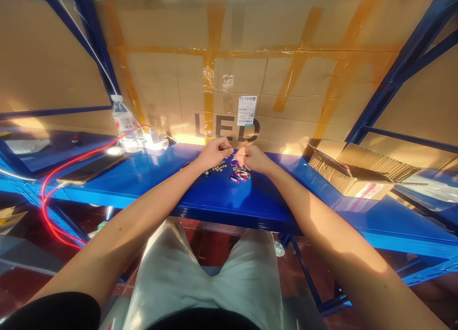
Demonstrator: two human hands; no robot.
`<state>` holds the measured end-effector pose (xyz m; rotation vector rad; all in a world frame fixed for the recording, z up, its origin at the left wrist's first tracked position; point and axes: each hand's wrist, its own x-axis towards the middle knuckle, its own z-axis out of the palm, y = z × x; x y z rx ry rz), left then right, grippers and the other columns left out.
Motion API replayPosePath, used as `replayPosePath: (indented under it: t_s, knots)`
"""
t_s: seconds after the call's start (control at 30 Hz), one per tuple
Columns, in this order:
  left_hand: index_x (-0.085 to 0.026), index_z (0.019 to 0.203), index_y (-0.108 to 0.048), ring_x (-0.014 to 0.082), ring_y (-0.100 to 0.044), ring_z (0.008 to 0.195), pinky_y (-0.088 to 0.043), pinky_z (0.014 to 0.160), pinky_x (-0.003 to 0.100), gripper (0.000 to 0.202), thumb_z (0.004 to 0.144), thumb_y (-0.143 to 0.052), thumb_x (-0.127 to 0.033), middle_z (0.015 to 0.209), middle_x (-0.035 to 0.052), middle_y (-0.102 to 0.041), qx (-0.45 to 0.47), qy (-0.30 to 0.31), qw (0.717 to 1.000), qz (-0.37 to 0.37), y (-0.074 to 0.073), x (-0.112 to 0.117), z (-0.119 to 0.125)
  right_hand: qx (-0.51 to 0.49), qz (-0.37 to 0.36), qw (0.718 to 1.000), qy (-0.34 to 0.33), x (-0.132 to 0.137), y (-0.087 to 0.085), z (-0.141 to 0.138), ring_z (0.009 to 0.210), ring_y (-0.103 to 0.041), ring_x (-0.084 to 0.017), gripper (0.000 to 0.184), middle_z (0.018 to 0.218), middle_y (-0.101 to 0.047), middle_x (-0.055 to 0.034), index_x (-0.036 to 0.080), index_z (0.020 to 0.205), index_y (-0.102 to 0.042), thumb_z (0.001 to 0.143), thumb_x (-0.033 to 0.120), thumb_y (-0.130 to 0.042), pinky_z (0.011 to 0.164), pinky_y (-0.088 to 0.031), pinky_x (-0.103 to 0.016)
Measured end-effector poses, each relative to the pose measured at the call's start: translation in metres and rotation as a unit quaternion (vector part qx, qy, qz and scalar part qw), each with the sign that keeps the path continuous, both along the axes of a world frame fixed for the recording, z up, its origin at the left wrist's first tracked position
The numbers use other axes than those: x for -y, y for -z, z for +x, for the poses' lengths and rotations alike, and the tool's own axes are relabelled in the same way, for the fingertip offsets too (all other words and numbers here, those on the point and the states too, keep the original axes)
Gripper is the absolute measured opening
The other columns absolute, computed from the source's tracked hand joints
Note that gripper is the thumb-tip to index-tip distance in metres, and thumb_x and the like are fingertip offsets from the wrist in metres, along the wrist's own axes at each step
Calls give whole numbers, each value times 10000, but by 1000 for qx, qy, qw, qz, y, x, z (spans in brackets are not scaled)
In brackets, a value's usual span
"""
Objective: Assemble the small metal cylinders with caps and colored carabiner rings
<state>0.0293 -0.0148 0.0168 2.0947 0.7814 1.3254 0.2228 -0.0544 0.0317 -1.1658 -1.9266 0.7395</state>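
My left hand [216, 151] is closed in a pinch above the blue shelf, fingertips pointing right. Whatever sits between its fingers is too small to make out. Close beside it, my right hand [252, 158] is closed too, thumb and forefinger pressed together, with the held piece hidden. A small purple loop [234, 162] shows just under the right fingertips. Below the hands lies a little pile of shiny purple, pink and silver metal pieces [240, 175], perhaps clips or rings. Small gold-coloured metal pieces [216, 168] are spread below my left hand.
A water bottle [125, 122], a white charger [154, 140] and a phone [93, 169] with a glowing red cable [45, 196] stand left on the blue shelf [203, 201]. An open carton [352, 175] sits right. A large taped cardboard sheet [171, 86] rises behind.
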Motion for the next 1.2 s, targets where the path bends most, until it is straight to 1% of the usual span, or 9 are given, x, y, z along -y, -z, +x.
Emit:
replayPosePath:
  t_s: [0.17,0.27,0.4,0.57,0.77,0.93,1.0,1.07,1.2]
  knots:
    - [-205,829,-598,147,-552,667,-454,675,301,90,778,-647,-148,682,-30,-576,-9,-49,999,1,1,-5,-5,-36,18,998,45,-7,-4,11,519,-478,-128,120,571,-612,8,169,827,-704,783,91,-625,519,-363,-270]
    - [-198,935,-689,172,-617,725,-495,718,327,165,804,-602,-148,755,-1,-659,-31,-54,998,-10,2,-7,-7,-33,19,996,82,-12,-5,20,524,-504,-131,99,582,-622,-13,169,766,-690,824,112,-634,507,-373,-271]
    - [-186,823,-689,189,-662,763,-515,736,333,57,813,-633,-187,792,27,-714,-60,-59,996,-16,4,-9,-10,-29,22,996,85,-15,-4,26,539,-546,-142,126,591,-634,-25,177,712,-677,831,136,-667,497,-389,-270]
    - [-191,817,-659,190,-666,735,-511,712,328,20,813,-678,-186,780,25,-737,-76,-82,993,-32,9,-18,-10,-26,14,995,92,-13,-5,24,530,-565,-144,157,604,-637,-29,177,698,-675,836,103,-669,489,-391,-272]
    - [-188,713,-737,220,-700,820,-527,819,368,89,791,-706,-157,816,51,-770,-146,-55,988,2,4,-37,14,-11,8,990,140,-13,-9,29,549,-567,-139,186,605,-625,-19,175,707,-672,860,73,-646,501,-398,-258]
    - [-176,738,-780,230,-714,808,-519,796,354,117,768,-675,-133,811,68,-788,-246,-38,968,-21,4,-44,35,22,-21,984,175,-11,-14,39,564,-578,-119,151,647,-647,-17,161,776,-673,895,83,-624,487,-406,-224]
    - [-171,750,-791,237,-711,798,-515,786,357,136,776,-659,-148,812,79,-790,-287,-40,956,-36,7,-44,36,40,-50,986,154,-7,-16,40,563,-581,-125,143,660,-663,-36,154,766,-670,895,101,-639,466,-409,-230]
    - [-170,754,-790,236,-701,787,-513,778,353,156,803,-642,-179,797,80,-782,-303,-48,951,-42,9,-43,33,60,-87,990,93,0,-18,38,567,-593,-131,135,665,-682,-53,152,752,-669,881,112,-656,463,-426,-231]
    - [-160,753,-757,226,-687,816,-510,795,328,224,860,-561,-177,813,82,-768,-229,-110,967,-8,1,-43,9,71,-149,985,-58,13,-19,29,556,-584,-115,78,648,-690,-34,156,764,-683,782,83,-665,468,-426,-207]
